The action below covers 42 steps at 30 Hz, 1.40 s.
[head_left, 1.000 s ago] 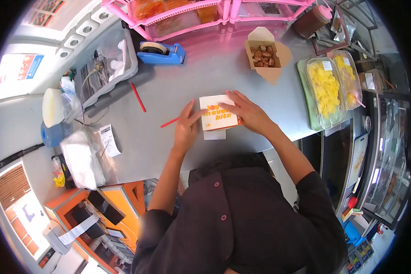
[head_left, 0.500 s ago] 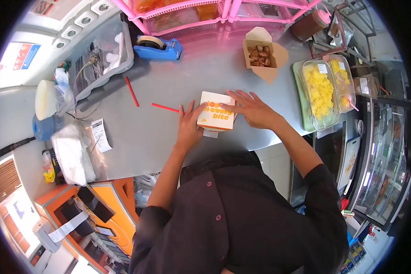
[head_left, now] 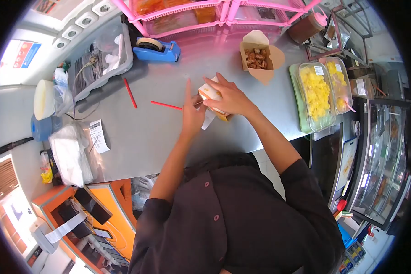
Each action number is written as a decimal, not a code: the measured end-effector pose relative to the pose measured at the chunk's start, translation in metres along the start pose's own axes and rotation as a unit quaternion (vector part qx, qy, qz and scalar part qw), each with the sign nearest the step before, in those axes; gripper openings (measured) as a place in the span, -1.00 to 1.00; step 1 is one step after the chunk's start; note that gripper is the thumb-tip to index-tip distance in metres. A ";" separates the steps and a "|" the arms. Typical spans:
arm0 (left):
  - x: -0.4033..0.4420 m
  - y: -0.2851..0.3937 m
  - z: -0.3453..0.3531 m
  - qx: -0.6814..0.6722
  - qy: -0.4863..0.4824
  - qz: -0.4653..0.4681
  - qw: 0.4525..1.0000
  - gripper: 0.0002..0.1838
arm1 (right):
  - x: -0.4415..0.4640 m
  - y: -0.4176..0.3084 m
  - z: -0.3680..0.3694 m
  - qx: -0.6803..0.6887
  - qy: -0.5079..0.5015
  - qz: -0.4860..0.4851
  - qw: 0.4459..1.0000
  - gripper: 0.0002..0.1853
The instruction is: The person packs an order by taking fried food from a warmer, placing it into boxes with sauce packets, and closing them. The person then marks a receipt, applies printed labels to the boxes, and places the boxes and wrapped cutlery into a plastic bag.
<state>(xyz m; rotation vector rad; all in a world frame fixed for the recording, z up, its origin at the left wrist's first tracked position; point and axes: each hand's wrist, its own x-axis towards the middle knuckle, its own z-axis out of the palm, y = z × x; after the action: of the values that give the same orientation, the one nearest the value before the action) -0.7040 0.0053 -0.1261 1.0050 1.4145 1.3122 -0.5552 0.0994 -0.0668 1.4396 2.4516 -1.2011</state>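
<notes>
A small white and orange box (head_left: 210, 91) stands tilted on the metal counter. My right hand (head_left: 230, 98) lies over its top and right side, fingers and thumb round it. At its left edge is my left hand (head_left: 193, 109), index finger pointing up and the other fingers bent against the box. A white slip of paper (head_left: 208, 119) shows beneath the box, between the hands. One red stick (head_left: 166, 105) lies just left of my left hand; another red stick (head_left: 130, 93) is farther left. Behind, to the right, an open brown box (head_left: 256, 57) holds brown food pieces.
A blue tape dispenser (head_left: 157, 50) and a grey bin (head_left: 102, 64) are at the back left. Pink baskets (head_left: 223, 18) line the back. Containers of yellow food (head_left: 314, 93) stand at the right. A receipt (head_left: 98, 136) and white bags (head_left: 71, 153) are at the left.
The box has turned and tilted, hiding most of its printed top. My right hand has moved left over it, and my left index finger now points up.
</notes>
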 end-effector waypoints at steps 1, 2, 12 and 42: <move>-0.001 0.001 0.003 -0.012 0.056 -0.022 0.998 -0.04 | 0.004 0.002 -0.001 0.039 0.007 0.016 0.999 0.00; -0.004 -0.002 0.007 -0.024 0.112 -0.044 0.992 -0.06 | 0.010 0.006 -0.001 0.077 0.014 0.032 0.996 0.00; -0.033 0.002 0.020 0.280 0.022 0.091 0.956 -0.39 | 0.013 -0.001 0.001 0.281 0.000 0.089 0.956 -0.01; -0.052 -0.025 -0.011 0.283 0.050 0.055 0.956 -0.56 | 0.051 -0.008 0.013 -0.158 0.267 -0.200 0.929 -0.20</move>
<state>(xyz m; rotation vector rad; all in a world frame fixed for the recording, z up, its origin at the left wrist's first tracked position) -0.7023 -0.0500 -0.1458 1.4223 1.8917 1.0611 -0.5943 0.1252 -0.0915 1.3443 3.2321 -0.4203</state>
